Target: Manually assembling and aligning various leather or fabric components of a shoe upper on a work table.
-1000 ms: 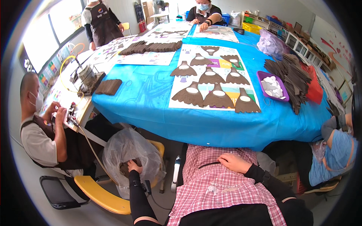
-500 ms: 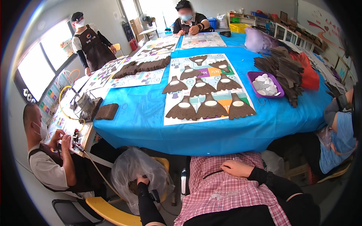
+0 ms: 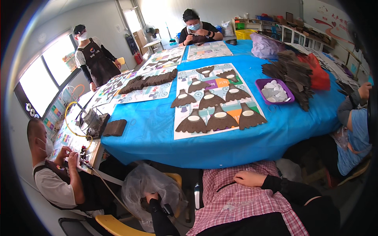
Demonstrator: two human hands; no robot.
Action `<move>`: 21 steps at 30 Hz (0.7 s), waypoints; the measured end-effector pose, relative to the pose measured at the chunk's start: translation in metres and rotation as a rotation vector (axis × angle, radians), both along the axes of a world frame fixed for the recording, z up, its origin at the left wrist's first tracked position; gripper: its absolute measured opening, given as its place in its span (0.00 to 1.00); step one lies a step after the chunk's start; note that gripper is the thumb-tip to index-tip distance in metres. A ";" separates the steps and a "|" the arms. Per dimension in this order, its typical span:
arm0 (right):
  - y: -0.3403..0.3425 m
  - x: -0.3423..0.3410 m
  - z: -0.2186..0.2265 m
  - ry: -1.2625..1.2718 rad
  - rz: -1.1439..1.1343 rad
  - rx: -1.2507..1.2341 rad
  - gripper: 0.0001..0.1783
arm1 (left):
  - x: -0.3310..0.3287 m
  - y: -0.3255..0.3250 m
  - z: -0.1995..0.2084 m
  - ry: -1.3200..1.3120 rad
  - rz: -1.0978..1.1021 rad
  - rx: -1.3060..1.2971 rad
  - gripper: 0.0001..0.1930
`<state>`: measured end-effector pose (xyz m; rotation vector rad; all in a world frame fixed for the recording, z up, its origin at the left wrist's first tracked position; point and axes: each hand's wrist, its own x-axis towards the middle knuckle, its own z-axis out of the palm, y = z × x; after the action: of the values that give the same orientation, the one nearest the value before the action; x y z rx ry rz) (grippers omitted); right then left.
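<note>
My left hand (image 3: 152, 197) reaches down into a clear plastic bag (image 3: 142, 177) that stands low beside the table, left of my lap. Something dark brown lies in the bag by the fingers, which are mostly hidden from me. Flat on my pink checked apron (image 3: 232, 196) rests my right hand (image 3: 250, 178), fingers stretched out and nothing in it. In front of me, on a printed sheet (image 3: 182, 133), several dark brown fan-shaped pieces (image 3: 220, 120) lie in rows, each bearing a whitish oval.
Right of the sheet, a purple basket (image 3: 293, 97) holds whitish ovals beside a heap of brown pieces (image 3: 289, 72). Brown stacks (image 3: 115, 128) sit at the left of the blue-covered table (image 3: 157, 137). A person (image 3: 59, 173) works at my left; another (image 3: 199, 31) sits opposite. A yellow chair (image 3: 118, 226) stands behind the bag.
The view has tilted slightly. My left hand stays in the bag and my right on my lap. The person opposite has lifted both hands off the table; at the far right a person's hand is raised.
</note>
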<state>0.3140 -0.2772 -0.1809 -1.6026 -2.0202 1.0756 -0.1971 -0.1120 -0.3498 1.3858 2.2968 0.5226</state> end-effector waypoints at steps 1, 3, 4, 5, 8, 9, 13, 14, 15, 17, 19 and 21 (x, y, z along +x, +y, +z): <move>0.000 -0.001 0.001 0.017 -0.004 0.006 0.19 | 0.000 -0.002 0.006 0.035 0.070 -0.062 0.35; 0.002 -0.002 0.005 0.035 -0.003 0.015 0.18 | -0.005 -0.005 0.019 0.129 0.090 -0.090 0.32; 0.002 -0.001 0.006 0.025 0.003 -0.026 0.19 | -0.002 -0.007 0.039 0.219 0.038 -0.122 0.30; 0.002 -0.001 0.005 0.015 0.006 -0.068 0.20 | 0.001 -0.009 0.053 0.310 -0.017 -0.154 0.28; -0.001 0.002 -0.005 0.010 0.003 -0.015 0.20 | -0.013 -0.016 0.074 0.418 0.127 -0.050 0.23; -0.002 0.003 -0.008 0.013 0.003 -0.014 0.20 | -0.012 -0.016 0.076 0.421 0.127 -0.050 0.23; -0.006 0.006 -0.005 0.064 -0.011 0.044 0.17 | -0.003 -0.013 0.049 0.595 -0.005 -0.246 0.15; -0.005 0.005 -0.002 0.074 -0.001 0.040 0.17 | -0.002 -0.017 0.035 0.639 -0.028 -0.238 0.18; -0.004 0.005 0.001 0.068 0.001 0.029 0.17 | -0.001 -0.022 0.020 0.680 -0.054 -0.235 0.20; 0.000 0.002 0.001 0.049 0.014 -0.050 0.16 | -0.013 -0.025 -0.005 0.552 0.021 -0.111 0.26; -0.003 0.007 -0.006 0.061 0.020 -0.039 0.16 | -0.007 -0.011 0.016 0.523 -0.166 -0.024 0.30; 0.001 -0.003 0.001 0.150 0.003 0.054 0.16 | -0.049 -0.023 0.023 0.368 -0.090 0.025 0.28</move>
<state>0.3115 -0.2764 -0.1804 -1.4470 -1.9375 1.0980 -0.2459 -0.1352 -0.3272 1.7084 2.4982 0.2870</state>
